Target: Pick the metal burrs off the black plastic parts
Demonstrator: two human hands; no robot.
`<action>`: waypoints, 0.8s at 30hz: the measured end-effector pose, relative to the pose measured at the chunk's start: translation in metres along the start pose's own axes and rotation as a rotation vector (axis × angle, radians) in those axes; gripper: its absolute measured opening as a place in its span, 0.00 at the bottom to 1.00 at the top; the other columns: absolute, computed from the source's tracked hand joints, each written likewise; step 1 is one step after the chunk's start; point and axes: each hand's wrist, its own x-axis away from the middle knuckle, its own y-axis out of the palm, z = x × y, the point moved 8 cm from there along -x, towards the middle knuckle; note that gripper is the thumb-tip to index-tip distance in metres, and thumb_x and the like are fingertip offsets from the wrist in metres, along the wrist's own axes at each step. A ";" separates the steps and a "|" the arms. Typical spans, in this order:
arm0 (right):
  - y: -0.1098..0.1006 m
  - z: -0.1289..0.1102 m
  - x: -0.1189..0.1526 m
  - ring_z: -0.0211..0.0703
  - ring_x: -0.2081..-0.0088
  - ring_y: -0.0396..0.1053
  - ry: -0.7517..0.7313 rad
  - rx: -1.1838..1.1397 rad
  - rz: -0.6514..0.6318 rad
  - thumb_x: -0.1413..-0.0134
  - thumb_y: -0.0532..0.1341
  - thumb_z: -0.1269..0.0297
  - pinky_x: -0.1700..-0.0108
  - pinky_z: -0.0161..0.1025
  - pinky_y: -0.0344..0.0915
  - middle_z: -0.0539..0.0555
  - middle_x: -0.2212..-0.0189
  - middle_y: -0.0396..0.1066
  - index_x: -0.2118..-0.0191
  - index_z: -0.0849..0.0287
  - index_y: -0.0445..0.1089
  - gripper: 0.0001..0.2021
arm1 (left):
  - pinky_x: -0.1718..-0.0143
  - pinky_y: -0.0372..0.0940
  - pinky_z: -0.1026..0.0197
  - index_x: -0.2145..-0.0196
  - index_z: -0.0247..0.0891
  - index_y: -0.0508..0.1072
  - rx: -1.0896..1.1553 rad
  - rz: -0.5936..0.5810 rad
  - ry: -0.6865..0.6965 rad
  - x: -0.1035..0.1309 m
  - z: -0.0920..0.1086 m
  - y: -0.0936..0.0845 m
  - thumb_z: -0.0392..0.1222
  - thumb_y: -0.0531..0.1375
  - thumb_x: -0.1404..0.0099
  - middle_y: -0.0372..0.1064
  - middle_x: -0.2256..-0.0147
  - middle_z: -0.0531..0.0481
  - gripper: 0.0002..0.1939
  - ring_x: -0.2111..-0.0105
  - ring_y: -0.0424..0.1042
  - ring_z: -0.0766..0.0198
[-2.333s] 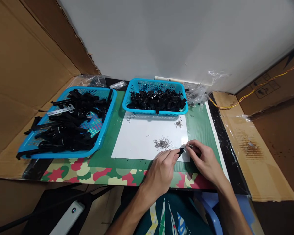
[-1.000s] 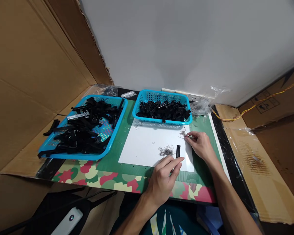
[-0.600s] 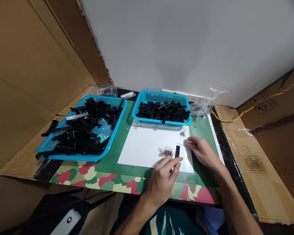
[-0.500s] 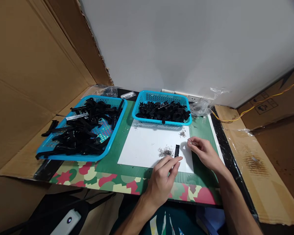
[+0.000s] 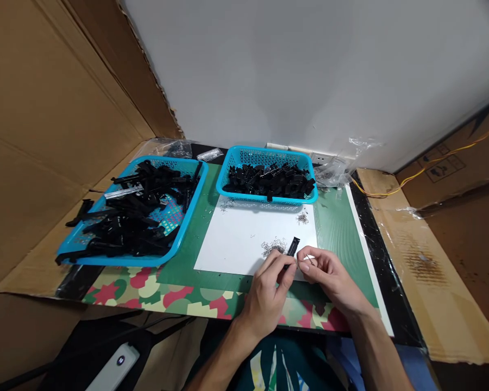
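Note:
My left hand point(image 5: 267, 293) is closed around the lower end of a narrow black plastic piece point(image 5: 293, 246), which is tilted with its far end pointing up and to the right. Close beside it, my right hand point(image 5: 326, 274) pinches a thin metal piece point(image 5: 308, 257) too small to make out clearly. The tips of both hands nearly meet at the plastic piece's near end. Just beyond my left fingers lies a pile of small bent wires point(image 5: 274, 247) on a white sheet point(image 5: 232, 244). Farther back on that sheet is a smaller wire pile point(image 5: 302, 218).
A blue basket point(image 5: 267, 199) of small black parts stands behind the sheet. Long black pieces fill a larger blue basket point(image 5: 189, 225) at the left. Cardboard point(image 5: 65, 81) walls the left side, and a yellow cable point(image 5: 395, 194) runs at the right.
My right hand has moved left and toward me, up to the left hand. The black plastic piece has gone from nearly upright in view to leaning right.

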 end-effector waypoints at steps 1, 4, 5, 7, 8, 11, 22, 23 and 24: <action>0.000 -0.002 0.001 0.35 0.74 0.46 -0.024 0.039 0.031 0.37 0.67 0.50 0.72 0.36 0.43 0.44 0.78 0.53 0.62 0.58 0.71 0.15 | 0.58 0.62 0.63 0.60 0.40 0.71 -0.005 0.005 -0.006 0.000 0.000 -0.001 0.42 0.52 0.19 0.66 0.63 0.51 0.11 0.61 0.68 0.64; -0.003 -0.011 0.007 0.36 0.73 0.52 -0.118 0.207 0.164 0.35 0.66 0.52 0.71 0.36 0.48 0.48 0.74 0.61 0.61 0.59 0.75 0.13 | 0.58 0.62 0.63 0.60 0.40 0.71 -0.022 0.018 -0.014 -0.001 0.000 -0.002 0.42 0.51 0.19 0.67 0.63 0.52 0.12 0.61 0.68 0.64; -0.004 -0.012 0.010 0.36 0.73 0.52 -0.143 0.262 0.203 0.35 0.66 0.53 0.72 0.36 0.49 0.48 0.74 0.62 0.61 0.59 0.75 0.13 | 0.57 0.62 0.63 0.60 0.40 0.71 -0.032 0.016 -0.014 -0.001 0.001 -0.002 0.42 0.51 0.19 0.67 0.63 0.52 0.12 0.61 0.68 0.64; -0.007 -0.014 0.016 0.36 0.75 0.49 -0.170 0.341 0.265 0.35 0.65 0.54 0.73 0.36 0.47 0.47 0.77 0.59 0.61 0.59 0.76 0.12 | 0.57 0.62 0.63 0.59 0.41 0.71 -0.058 0.005 -0.006 -0.001 0.002 -0.002 0.42 0.51 0.19 0.67 0.63 0.51 0.12 0.61 0.69 0.63; -0.010 -0.015 0.019 0.35 0.76 0.47 -0.180 0.362 0.299 0.35 0.65 0.54 0.74 0.36 0.45 0.45 0.78 0.55 0.62 0.59 0.77 0.12 | 0.58 0.63 0.62 0.58 0.41 0.72 -0.071 -0.005 0.003 0.000 0.003 -0.001 0.42 0.51 0.19 0.68 0.62 0.51 0.11 0.61 0.69 0.63; -0.029 -0.019 0.026 0.35 0.77 0.44 -0.205 0.397 0.432 0.37 0.66 0.55 0.75 0.36 0.42 0.43 0.79 0.48 0.64 0.60 0.76 0.12 | 0.56 0.66 0.62 0.50 0.44 0.72 -0.117 -0.035 0.041 0.002 0.005 0.003 0.42 0.49 0.18 0.72 0.57 0.50 0.12 0.58 0.73 0.62; -0.058 -0.006 0.009 0.35 0.77 0.47 -0.057 0.522 0.347 0.40 0.66 0.50 0.75 0.36 0.45 0.45 0.82 0.53 0.65 0.63 0.79 0.18 | 0.56 0.67 0.52 0.45 0.41 0.74 -0.353 -0.112 0.074 -0.001 0.006 0.015 0.44 0.49 0.18 0.77 0.59 0.46 0.16 0.58 0.73 0.55; -0.056 -0.004 0.007 0.35 0.78 0.47 -0.045 0.535 0.339 0.40 0.65 0.50 0.75 0.36 0.46 0.45 0.82 0.54 0.65 0.63 0.79 0.18 | 0.56 0.67 0.52 0.44 0.41 0.74 -0.355 -0.110 0.063 -0.001 0.006 0.014 0.43 0.48 0.18 0.76 0.58 0.46 0.17 0.58 0.73 0.55; -0.055 -0.003 0.005 0.35 0.78 0.48 -0.030 0.547 0.332 0.40 0.65 0.51 0.75 0.36 0.46 0.45 0.82 0.55 0.64 0.64 0.79 0.18 | 0.55 0.67 0.52 0.42 0.41 0.73 -0.354 -0.103 0.050 -0.001 0.005 0.014 0.43 0.47 0.18 0.76 0.57 0.46 0.17 0.57 0.73 0.55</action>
